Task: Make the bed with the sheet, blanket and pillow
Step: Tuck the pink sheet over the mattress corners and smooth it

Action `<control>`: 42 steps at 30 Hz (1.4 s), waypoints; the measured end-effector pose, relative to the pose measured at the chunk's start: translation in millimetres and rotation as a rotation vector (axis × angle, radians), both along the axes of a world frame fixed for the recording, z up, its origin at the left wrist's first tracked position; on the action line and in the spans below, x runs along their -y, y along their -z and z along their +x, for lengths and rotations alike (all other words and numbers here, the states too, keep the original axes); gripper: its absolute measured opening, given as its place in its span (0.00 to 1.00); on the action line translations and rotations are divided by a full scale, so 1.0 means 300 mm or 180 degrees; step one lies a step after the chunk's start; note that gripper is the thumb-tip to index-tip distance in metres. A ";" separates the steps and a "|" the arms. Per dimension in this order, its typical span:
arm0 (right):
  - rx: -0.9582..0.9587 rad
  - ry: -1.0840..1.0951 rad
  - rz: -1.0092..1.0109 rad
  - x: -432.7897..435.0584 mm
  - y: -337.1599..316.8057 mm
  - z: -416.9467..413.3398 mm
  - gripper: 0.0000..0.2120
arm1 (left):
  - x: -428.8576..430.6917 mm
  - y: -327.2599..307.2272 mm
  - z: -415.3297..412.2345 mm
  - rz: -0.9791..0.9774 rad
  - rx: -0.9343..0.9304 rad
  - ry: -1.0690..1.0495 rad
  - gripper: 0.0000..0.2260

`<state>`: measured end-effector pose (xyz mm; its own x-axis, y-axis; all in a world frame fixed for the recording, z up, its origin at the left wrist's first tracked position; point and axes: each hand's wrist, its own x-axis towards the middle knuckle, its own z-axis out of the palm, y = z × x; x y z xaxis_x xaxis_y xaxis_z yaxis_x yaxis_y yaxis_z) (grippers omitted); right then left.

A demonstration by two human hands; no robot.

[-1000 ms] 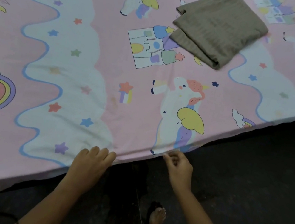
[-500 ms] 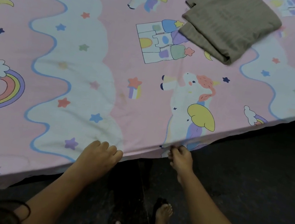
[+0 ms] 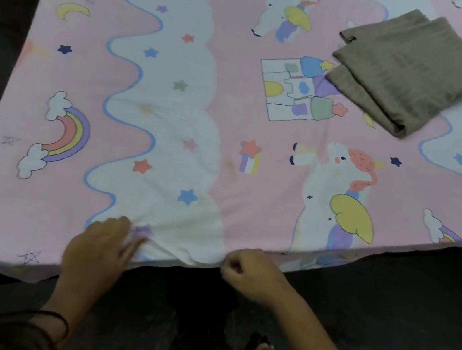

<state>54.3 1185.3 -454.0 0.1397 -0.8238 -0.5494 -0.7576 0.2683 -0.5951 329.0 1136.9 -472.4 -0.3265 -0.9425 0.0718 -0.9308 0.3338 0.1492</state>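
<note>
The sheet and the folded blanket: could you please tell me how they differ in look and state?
The sheet is pink with printed unicorns and rainbows; the blanket is plain olive-brown. The sheet is spread out flat; the blanket lies folded on it. The right hand pinches the sheet's near edge and the left hand presses it; nobody touches the blanket. Both are cloth.

My L hand (image 3: 100, 244) lies palm down, fingers straight but blurred. R hand (image 3: 249, 273) is curled tight, fingers & thumb pinching the sheet (image 3: 233, 82) edge. Both forearms reach fwd.
</note>
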 end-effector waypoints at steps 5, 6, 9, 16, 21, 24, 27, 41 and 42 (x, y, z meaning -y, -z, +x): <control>0.0284 0.0705 -0.1585 0.215 -0.041 0.028 0.16 | 0.013 -0.019 0.251 0.0211 -0.0572 -0.2782 0.20; -0.0277 0.0859 -0.1835 0.265 -0.011 -0.009 0.20 | 0.016 -0.023 0.287 0.0259 -0.0712 -0.3219 0.23; -0.1651 0.1027 -0.1032 0.350 0.106 -0.038 0.30 | 0.021 -0.014 0.358 0.0477 -0.1693 -0.4429 0.29; -0.1151 -0.0834 -0.1726 0.319 0.129 0.821 0.31 | 0.004 0.015 0.381 0.0363 -0.2845 -0.4591 0.20; 0.0091 -0.2363 -0.1563 0.314 0.030 1.050 0.25 | -0.012 0.021 0.454 0.0495 -0.3770 -0.3968 0.12; -0.0039 -0.1779 -0.1688 0.424 0.054 0.886 0.30 | -0.017 0.010 0.501 0.0662 -0.3486 -0.3516 0.14; -0.1062 -0.0582 -0.1771 0.538 0.138 0.624 0.34 | -0.023 0.021 0.534 0.0565 -0.3347 -0.3390 0.13; 0.0184 -0.2700 -0.1846 0.474 -0.034 0.930 0.28 | 0.102 -0.111 0.429 -0.0207 -0.2290 -0.3938 0.16; 0.0170 -0.2332 -0.1881 0.514 -0.032 0.838 0.29 | 0.140 -0.138 0.391 -0.0276 -0.2306 -0.3798 0.17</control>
<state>305.6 1031.3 -444.4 0.7462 -0.6640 -0.0484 -0.5859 -0.6204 -0.5213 446.2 1094.8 -430.9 0.7938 -0.6060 -0.0509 -0.3823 -0.5625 0.7331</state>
